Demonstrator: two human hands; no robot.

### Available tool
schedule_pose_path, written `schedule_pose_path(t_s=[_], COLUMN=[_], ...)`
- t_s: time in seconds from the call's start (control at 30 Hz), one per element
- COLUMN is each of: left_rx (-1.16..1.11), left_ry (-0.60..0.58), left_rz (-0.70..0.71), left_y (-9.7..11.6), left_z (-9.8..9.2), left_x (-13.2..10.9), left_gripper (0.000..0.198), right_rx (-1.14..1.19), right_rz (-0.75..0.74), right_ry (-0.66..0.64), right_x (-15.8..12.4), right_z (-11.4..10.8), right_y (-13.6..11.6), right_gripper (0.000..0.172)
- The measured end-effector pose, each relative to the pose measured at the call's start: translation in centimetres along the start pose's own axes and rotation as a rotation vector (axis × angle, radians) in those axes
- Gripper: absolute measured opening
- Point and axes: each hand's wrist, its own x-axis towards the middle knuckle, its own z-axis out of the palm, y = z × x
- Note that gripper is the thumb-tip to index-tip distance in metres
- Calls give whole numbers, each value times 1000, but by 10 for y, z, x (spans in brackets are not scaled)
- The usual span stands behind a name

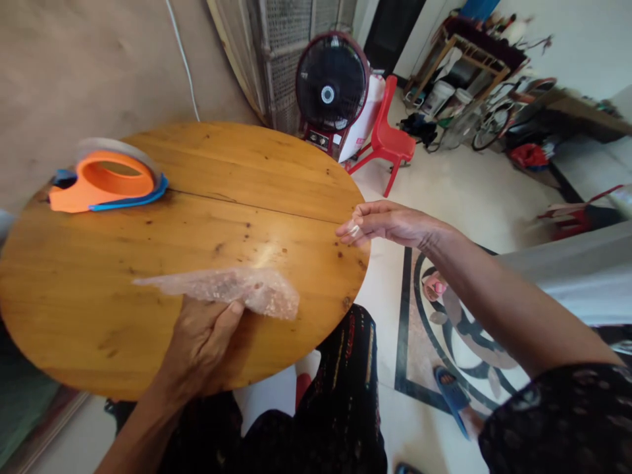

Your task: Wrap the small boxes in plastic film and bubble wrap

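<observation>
My left hand [205, 339] is closed around a piece of clear bubble wrap [247, 289], the thumb lying along its near side. The wrap is held just over the wooden table, its thin end pointing left; whether anything is inside cannot be made out. At the table's right edge, my right hand [378, 222] has its fingers pinched together. A small shiny whitish strip [354, 230], which looks like clear tape, shows at those fingertips. An orange and blue tape dispenser [106, 181] with a large roll stands on the table's far left, apart from both hands.
The round wooden table [237, 161] has a seam across it. Beyond its far edge stand a dark red fan [330, 82] and a small red chair [390, 138]. A person's foot in a blue slipper [451, 398] is on the patterned floor at the right.
</observation>
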Motion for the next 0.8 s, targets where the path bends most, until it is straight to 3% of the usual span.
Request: schedule_pose_path(t_s=[0.17,0.33,0.43,0.63,0.8], left_rx=[-25,-3,2,-29,-69], left_ry=[-27,-53,-48,-27,-13], left_rz=[44,71,68,82,91], left_y=[4,7,8,7,4], left_z=[-3,-4,-4,-2,0], left_x=[1,1,2,2,3], left_gripper=[47,48,48,46,47], right_rx=[-265,-996,-1191,-1032,-504], right_rz=[47,10,-58,-210,-168], right_ry=[13,168,153,168,126], right_x=[26,56,74,88,74], right_z=[6,31,47,49,46], right_y=[-16,-45,-62,-77,-78], right_gripper=[28,8,5,8,15])
